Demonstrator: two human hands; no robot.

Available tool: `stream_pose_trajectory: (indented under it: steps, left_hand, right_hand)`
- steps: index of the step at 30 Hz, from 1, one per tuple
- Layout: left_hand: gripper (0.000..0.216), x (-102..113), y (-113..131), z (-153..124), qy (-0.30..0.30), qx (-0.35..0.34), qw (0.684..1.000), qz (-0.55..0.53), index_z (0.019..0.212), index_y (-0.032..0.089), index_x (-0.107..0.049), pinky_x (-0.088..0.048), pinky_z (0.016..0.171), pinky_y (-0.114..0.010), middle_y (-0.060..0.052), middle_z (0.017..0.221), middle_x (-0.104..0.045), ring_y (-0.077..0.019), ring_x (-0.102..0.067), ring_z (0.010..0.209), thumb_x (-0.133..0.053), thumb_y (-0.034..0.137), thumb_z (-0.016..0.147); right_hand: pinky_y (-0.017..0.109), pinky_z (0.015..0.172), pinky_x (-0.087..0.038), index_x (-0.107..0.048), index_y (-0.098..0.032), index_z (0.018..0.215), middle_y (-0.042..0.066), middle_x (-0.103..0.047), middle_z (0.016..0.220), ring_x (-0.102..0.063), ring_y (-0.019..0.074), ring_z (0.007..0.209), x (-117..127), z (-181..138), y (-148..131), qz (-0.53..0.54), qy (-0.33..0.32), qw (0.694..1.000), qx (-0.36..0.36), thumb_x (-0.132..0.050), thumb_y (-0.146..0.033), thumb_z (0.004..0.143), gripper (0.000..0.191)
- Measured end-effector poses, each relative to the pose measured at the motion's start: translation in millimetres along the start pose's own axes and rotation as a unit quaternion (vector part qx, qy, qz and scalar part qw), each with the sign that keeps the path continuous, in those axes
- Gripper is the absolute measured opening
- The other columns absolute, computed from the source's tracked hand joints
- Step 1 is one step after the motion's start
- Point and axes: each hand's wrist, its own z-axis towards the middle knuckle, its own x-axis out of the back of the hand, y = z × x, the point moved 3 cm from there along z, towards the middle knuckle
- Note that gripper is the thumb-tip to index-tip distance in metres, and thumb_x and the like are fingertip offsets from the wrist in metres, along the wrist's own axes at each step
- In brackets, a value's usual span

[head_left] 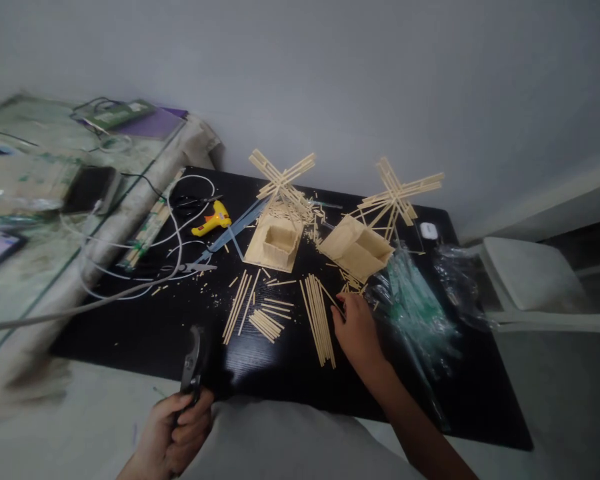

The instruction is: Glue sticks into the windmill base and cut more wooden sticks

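Nearest us, at 7 o'clock by the table's near edge, our left hand (173,433) is clenched round the handles of a black cutter (193,363), its blades pointing up toward 12 over the black table (145,340); risk here is that the tool hangs half off the edge, so a loosened grip could drop it onto the lap. At 5 o'clock from the frame centre our right hand (356,328) rests on the tabletop, fingers curled down onto loose sticks, though we cannot tell whether any stick is actually pinched. Just left of it lies a long stick bundle (319,319), and further left at 8 o'clock a scatter of cut sticks (260,310); a sweep of the wrist could roll these out of line. Right of the hand a crinkled plastic bag (415,310) touches the forearm side and could drag sticks along. Further out, at 12, stand two stick windmill houses: the left windmill (279,230) and the right windmill (365,233), the right one near the fingertips, so a careless reach could knock its blades. At 10 o'clock a yellow glue gun (213,220) lies among white cables (177,247), near scissors (195,268); a snagged cable could pull the gun across the models.
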Motion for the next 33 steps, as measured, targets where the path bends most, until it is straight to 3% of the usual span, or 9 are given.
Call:
stream_pose_trajectory:
  steps: [6, 13, 15, 18, 20, 22, 25, 29, 33]
  left_hand:
    - [0.060, -2.8, 0.4, -2.5, -0.001, -0.015, 1.000, 0.005, 0.058, 0.021, -0.023, -0.019, 0.036, -0.017, 0.010, 0.041, -0.017, -0.0010, -0.012, 0.032, -0.073, 0.045, 0.082]
    - [0.055, -11.0, 35.3, 14.1, -0.020, 0.032, 0.996, 0.085, 0.059, 0.021, -0.027, -0.015, 0.034, -0.018, 0.010, 0.044, -0.018, -0.0026, -0.011, 0.034, -0.072, 0.045, 0.082]
    - [0.052, -16.2, 52.4, 23.3, -0.008, 0.020, 0.991, 0.129, 0.060, 0.022, -0.030, -0.015, 0.033, -0.019, 0.010, 0.046, -0.019, -0.0031, -0.012, 0.034, -0.071, 0.044, 0.082]
    - [0.046, -26.8, 79.8, 38.9, 0.040, 0.020, 0.976, 0.215, 0.062, 0.020, -0.036, -0.016, 0.035, -0.018, 0.011, 0.049, -0.021, -0.0024, -0.014, 0.036, -0.073, 0.041, 0.080]
    - [0.043, -34.0, 96.7, 48.4, 0.079, 0.002, 0.956, 0.282, 0.064, 0.020, -0.040, -0.016, 0.035, -0.018, 0.010, 0.050, -0.025, -0.0030, -0.018, 0.037, -0.076, 0.040, 0.077]
    - [0.041, -38.7, 108.5, 55.0, 0.118, -0.023, 0.936, 0.331, 0.067, 0.020, -0.043, -0.018, 0.037, -0.017, 0.010, 0.050, -0.030, -0.0032, -0.023, 0.039, -0.078, 0.038, 0.074]
    - [0.041, -38.1, 112.6, 58.8, 0.153, -0.022, 0.925, 0.347, 0.073, 0.020, -0.046, -0.018, 0.036, -0.018, 0.011, 0.050, -0.031, -0.0037, -0.023, 0.038, -0.081, 0.042, 0.070]
    - [0.048, -32.2, 109.5, 58.0, 0.169, -0.021, 0.923, 0.344, 0.068, 0.022, -0.040, -0.016, 0.035, -0.018, 0.011, 0.048, -0.030, -0.0039, -0.022, 0.036, -0.080, 0.049, 0.070]
    - [0.051, -34.4, 109.1, 56.8, 0.150, -0.022, 0.931, 0.333, 0.063, 0.022, -0.037, -0.016, 0.035, -0.018, 0.011, 0.047, -0.028, -0.0035, -0.022, 0.036, -0.079, 0.049, 0.072]
  right_hand:
    - [0.051, 0.091, -0.053, -0.062, -0.014, 0.107, 0.018, -0.068, 0.099, -0.064, 0.0329, 0.097, -13.3, 11.5, -1.2, -0.003, -0.016, 1.000, -0.026, -0.046, -0.015, 0.094, 0.021]
    - [0.052, 0.098, -0.050, -0.060, -0.011, 0.114, 0.022, -0.068, 0.109, -0.065, 0.0330, 0.106, -7.6, 16.7, -19.8, 0.020, -0.015, 0.997, -0.076, -0.040, -0.015, 0.094, 0.029]
    - [0.045, 0.092, -0.055, -0.060, -0.014, 0.115, 0.017, -0.071, 0.106, -0.068, 0.0280, 0.099, -8.7, 16.8, -35.1, 0.051, -0.033, 0.994, -0.086, -0.044, -0.020, 0.096, 0.026]
    - [0.031, 0.074, -0.058, -0.064, -0.020, 0.105, 0.006, -0.074, 0.089, -0.071, 0.0191, 0.079, -23.4, 13.7, -73.2, 0.137, -0.114, 0.980, -0.092, -0.052, -0.024, 0.095, 0.016]
    - [0.029, 0.073, -0.057, -0.064, -0.019, 0.097, 0.006, -0.073, 0.088, -0.071, 0.0180, 0.080, -40.2, 10.6, -103.4, 0.219, -0.191, 0.950, -0.117, -0.055, -0.018, 0.091, 0.010]
    - [0.029, 0.074, -0.055, -0.063, -0.019, 0.093, 0.005, -0.073, 0.086, -0.070, 0.0174, 0.079, -54.8, 10.2, -129.9, 0.246, -0.215, 0.935, -0.138, -0.060, -0.016, 0.089, 0.006]
    - [0.029, 0.070, -0.052, -0.063, -0.018, 0.095, 0.001, -0.069, 0.077, -0.067, 0.0157, 0.070, -70.5, 14.6, -154.3, 0.234, -0.227, 0.931, -0.162, -0.065, -0.009, 0.083, 0.016]
    - [0.028, 0.068, -0.051, -0.060, -0.018, 0.109, -0.002, -0.065, 0.077, -0.065, 0.0148, 0.067, -80.1, 22.4, -162.7, 0.219, -0.222, 0.934, -0.173, -0.068, -0.007, 0.080, 0.032]
    - [0.030, 0.074, -0.051, -0.059, -0.019, 0.105, -0.001, -0.064, 0.079, -0.065, 0.0155, 0.073, -84.6, 23.1, -162.2, 0.199, -0.188, 0.953, -0.132, -0.065, -0.006, 0.081, 0.027]
